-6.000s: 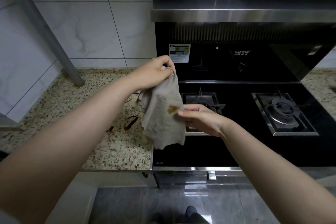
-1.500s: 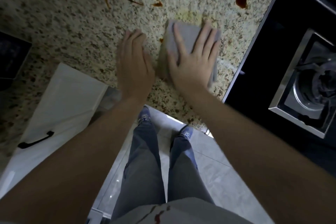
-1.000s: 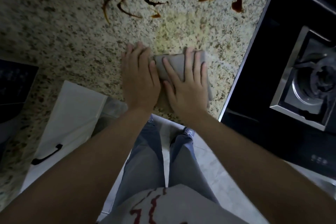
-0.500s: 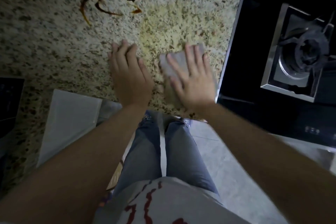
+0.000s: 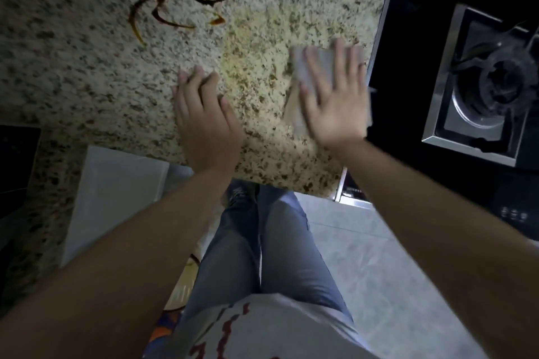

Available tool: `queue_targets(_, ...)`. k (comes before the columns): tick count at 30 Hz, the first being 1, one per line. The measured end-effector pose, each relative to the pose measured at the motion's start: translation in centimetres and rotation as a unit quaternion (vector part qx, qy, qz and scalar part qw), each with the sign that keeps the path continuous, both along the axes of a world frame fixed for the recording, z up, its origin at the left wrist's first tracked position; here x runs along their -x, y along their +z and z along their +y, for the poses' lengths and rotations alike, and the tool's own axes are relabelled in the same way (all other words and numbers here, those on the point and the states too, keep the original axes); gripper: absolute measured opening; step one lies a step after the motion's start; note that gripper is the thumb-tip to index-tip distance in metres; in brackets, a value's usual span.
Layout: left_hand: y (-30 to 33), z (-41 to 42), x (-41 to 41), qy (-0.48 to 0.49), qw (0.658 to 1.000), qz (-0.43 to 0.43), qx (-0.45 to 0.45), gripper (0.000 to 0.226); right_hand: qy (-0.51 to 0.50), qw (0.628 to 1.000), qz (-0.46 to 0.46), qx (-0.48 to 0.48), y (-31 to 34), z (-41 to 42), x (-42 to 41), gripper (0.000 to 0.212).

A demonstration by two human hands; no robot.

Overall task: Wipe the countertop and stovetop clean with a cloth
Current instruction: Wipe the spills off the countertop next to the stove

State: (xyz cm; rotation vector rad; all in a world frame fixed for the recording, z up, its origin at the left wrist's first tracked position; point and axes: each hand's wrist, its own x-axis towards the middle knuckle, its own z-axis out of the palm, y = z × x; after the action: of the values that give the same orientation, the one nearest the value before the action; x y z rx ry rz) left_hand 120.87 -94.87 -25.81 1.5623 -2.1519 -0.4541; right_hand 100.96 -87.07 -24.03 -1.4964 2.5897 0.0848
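Wiping the speckled surface (image 5: 87, 52), cloth (image 5: 320, 64) flat under the right hand (image 5: 335, 102).

Best done w/ even palm pressure, long overlapping strokes, working out toward the brown sauce streaks (image 5: 163, 13) well beyond the fingertips, then refolding to a clean face so it doesn't smear. Right fingers (image 5: 339, 64) are spread straight, pressing the folded cloth down, nothing curled round it; stovetop (image 5: 408, 67) edge is just beside the little finger. Left hand (image 5: 207, 122) lies flat, fingers straight & together, bracing on bare stone, apart from the cloth. Right hand is motion-blurred.
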Motion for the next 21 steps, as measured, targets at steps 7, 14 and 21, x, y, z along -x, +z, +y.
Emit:
queue_targets(7,0.8,-0.1,0.2,-0.027,1.000,-0.015,0.001,0.039,-0.098,0.995,0.002,0.037,-0.1,1.4,-4.5,0.060)
queue_targets(14,2.6,1.3,6.6,-0.176,0.982,0.063,0.021,0.039,-0.063,0.997,-0.027,0.044,-0.9,-3.5,3.2,0.059)
queue_targets(21,1.7,-1.2,14.4,-0.108,0.994,0.015,-0.010,0.047,-0.003,0.999,-0.020,0.048,-0.8,-10.8,11.7,0.061)
